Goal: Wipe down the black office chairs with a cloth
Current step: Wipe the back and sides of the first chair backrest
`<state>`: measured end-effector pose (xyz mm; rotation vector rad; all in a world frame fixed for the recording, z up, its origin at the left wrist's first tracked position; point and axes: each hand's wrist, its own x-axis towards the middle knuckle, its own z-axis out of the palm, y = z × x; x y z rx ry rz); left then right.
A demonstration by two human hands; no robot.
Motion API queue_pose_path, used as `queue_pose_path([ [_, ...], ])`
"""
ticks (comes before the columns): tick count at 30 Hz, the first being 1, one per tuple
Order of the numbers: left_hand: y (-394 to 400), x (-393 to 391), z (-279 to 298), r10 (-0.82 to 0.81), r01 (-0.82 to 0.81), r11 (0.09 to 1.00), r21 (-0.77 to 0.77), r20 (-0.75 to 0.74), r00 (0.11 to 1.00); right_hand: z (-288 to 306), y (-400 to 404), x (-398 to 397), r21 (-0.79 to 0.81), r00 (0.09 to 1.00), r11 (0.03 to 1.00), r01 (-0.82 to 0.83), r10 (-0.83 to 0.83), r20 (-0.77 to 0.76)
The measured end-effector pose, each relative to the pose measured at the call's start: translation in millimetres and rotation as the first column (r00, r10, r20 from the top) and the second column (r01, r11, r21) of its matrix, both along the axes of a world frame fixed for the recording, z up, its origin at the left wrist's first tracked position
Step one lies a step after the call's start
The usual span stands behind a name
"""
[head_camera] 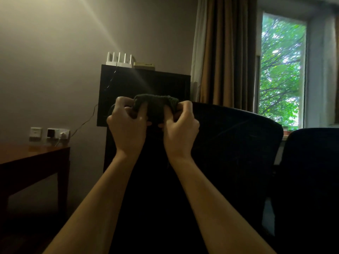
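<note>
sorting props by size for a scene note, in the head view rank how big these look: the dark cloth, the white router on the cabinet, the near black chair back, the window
1. near black chair back
2. window
3. dark cloth, though nearness inflates it
4. white router, close to the cloth

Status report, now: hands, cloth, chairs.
Left hand and right hand grip bunched dark green cloth. Held before near black office chair's backrest. Nothing blocking.
</note>
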<state>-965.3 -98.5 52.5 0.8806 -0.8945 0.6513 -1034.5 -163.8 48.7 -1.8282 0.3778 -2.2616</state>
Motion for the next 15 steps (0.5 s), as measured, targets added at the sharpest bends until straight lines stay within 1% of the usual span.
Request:
queue_pose_path([
  [5,6.1,11.1,-3.0,0.057,-0.056,0.998,0.026,-0.012,0.998,2.0,9.8,9.9,0.022,0.992,0.997,-0.076,0.078,-0.095],
  [9,9.7,26.5,-2.4,0.087,-0.082,0.995,0.054,-0.099,0.991,1.3,19.6,20.9,0.032,0.977,0.994,-0.102,0.106,-0.185],
  [11,10.2,29.2,-1.2,0.071,-0.064,0.996,0.060,-0.124,0.990,3.2,23.0,20.3,0.020,0.977,0.998,-0.060,0.063,-0.204],
  [15,8.8,15.8,2.4,-0.040,0.049,0.995,0.085,-0.113,0.993,7.6,18.5,4.6,0.015,0.985,0.999,-0.044,0.046,-0.164],
])
